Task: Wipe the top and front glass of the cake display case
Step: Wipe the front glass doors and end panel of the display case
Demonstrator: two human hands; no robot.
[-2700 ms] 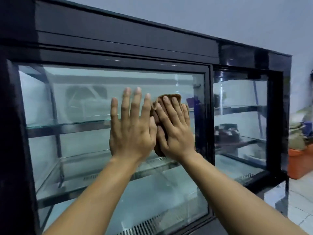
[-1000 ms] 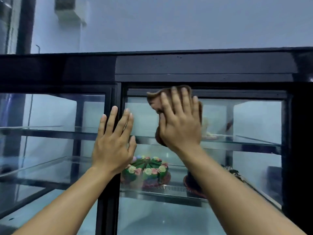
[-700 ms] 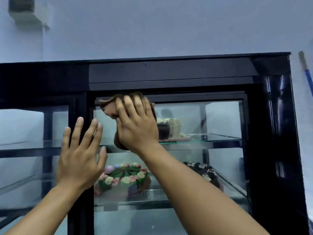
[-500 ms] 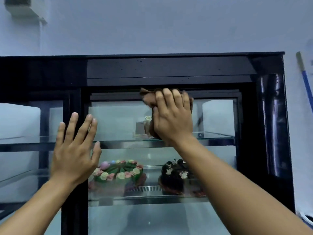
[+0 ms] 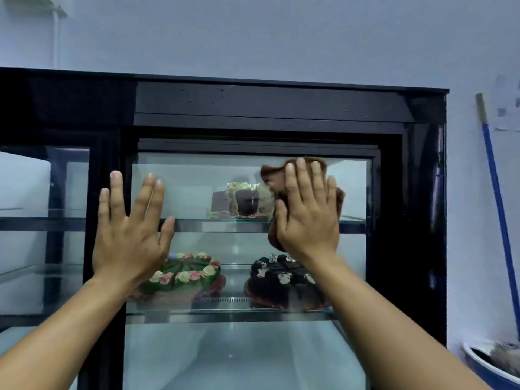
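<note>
Right hand slid the cloth rightward across the glass.

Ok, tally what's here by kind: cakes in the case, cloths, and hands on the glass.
Round cakes: 2, green cake and chocolate cake
Cut-open cake: 1
Cloth: 1
Hands: 2, left hand and right hand
Total: 6
</note>
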